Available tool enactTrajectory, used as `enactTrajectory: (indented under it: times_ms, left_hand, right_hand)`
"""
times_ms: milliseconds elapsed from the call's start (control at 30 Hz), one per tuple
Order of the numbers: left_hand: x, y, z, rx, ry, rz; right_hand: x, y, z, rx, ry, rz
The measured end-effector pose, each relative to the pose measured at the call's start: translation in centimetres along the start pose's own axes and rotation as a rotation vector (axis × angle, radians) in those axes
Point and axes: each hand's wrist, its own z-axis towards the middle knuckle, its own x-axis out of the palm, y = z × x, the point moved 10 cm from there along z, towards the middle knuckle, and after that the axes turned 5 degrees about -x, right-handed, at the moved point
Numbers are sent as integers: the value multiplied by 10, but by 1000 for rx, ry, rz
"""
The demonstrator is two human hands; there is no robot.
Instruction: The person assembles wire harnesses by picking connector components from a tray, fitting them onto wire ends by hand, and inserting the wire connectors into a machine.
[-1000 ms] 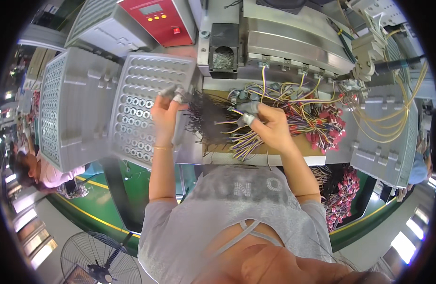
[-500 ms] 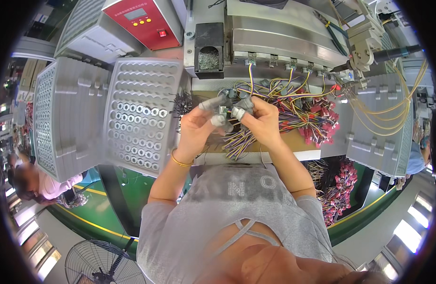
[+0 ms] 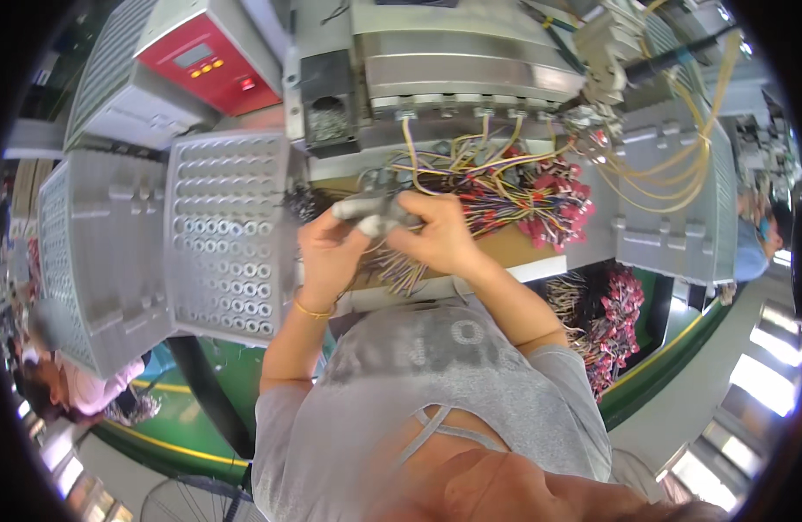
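Both hands meet over the workbench in front of my chest. My left hand point(image 3: 330, 250), with grey finger covers and a gold bracelet at the wrist, pinches a small grey part point(image 3: 359, 209) with thin wires trailing from it. My right hand point(image 3: 440, 235) closes on the same part from the right. Behind them lies a bundle of coloured wires with red terminals point(image 3: 523, 196).
A grey perforated tray point(image 3: 227, 235) stands to the left, a second grey tray point(image 3: 88, 252) beyond it. A red-fronted control box point(image 3: 205, 61) and a metal machine point(image 3: 462, 56) sit at the back. More red-tipped wires point(image 3: 614, 331) hang lower right. Another person point(image 3: 79, 383) is lower left.
My left hand has come from the perforated tray over to my right hand. Both now close together on the small part in front of the wire bundle.
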Motion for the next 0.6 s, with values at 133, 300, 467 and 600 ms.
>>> enactTrajectory:
  times_ms: [133,300,467,600]
  left_hand:
    - [-4,8,4,-24,37,57]
    - [14,-13,-3,147,158,343]
    - [32,-44,-13,509,70,786]
    - [24,-34,-6,358,83,669]
  right_hand:
    - [-5,0,-1,-73,-45,-14]
    - [-10,17,-3,-166,-26,-62]
    - [-21,22,-5,-223,-121,-126]
    - [-14,19,-2,-205,-30,-185]
